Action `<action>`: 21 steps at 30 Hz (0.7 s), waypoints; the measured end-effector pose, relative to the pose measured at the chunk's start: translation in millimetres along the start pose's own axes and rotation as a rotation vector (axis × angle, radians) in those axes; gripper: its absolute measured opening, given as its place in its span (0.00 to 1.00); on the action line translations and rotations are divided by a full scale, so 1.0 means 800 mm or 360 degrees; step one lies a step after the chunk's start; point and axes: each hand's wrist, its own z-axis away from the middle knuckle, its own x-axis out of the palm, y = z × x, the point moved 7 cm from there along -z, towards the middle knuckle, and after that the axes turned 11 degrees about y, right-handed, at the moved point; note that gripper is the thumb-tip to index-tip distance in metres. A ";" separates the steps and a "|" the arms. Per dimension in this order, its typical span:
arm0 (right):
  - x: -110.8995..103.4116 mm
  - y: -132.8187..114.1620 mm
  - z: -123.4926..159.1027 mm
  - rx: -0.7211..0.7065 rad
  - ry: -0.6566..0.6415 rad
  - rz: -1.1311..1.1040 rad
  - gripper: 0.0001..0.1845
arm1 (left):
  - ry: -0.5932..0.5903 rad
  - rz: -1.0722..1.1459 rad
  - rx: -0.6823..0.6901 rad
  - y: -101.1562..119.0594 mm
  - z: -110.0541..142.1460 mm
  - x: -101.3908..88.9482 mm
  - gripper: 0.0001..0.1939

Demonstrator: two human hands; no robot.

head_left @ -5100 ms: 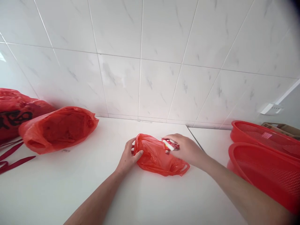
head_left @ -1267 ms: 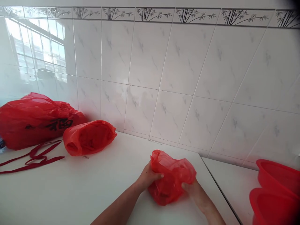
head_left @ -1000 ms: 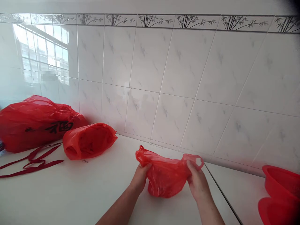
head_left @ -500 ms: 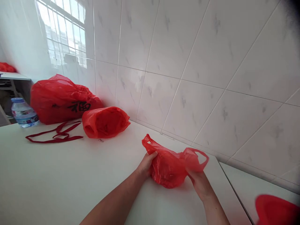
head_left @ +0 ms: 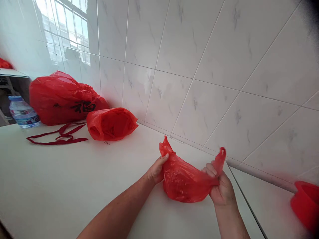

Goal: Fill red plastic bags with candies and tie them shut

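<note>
over the white table, the left hand grasps one end of the small red bag and the right hand clenches the other, whose handle, earlier an open loop, is bunched.

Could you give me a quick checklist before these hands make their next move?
1. Left hand gripping one end of the held red bag: ok.
2. Right hand gripping the other end: ok.
3. The two ends tied together: not ok, they are held apart.
4. Held bag's contents identified: cannot tell through the plastic.
5. Open red bag apart from both hands: ok.
6. Bottle standing: ok.
</note>
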 end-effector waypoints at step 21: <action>0.020 0.055 0.001 -0.0062 0.0198 0.0941 0.18 | -0.0064 -0.1064 0.0418 -0.011 0.030 0.052 0.12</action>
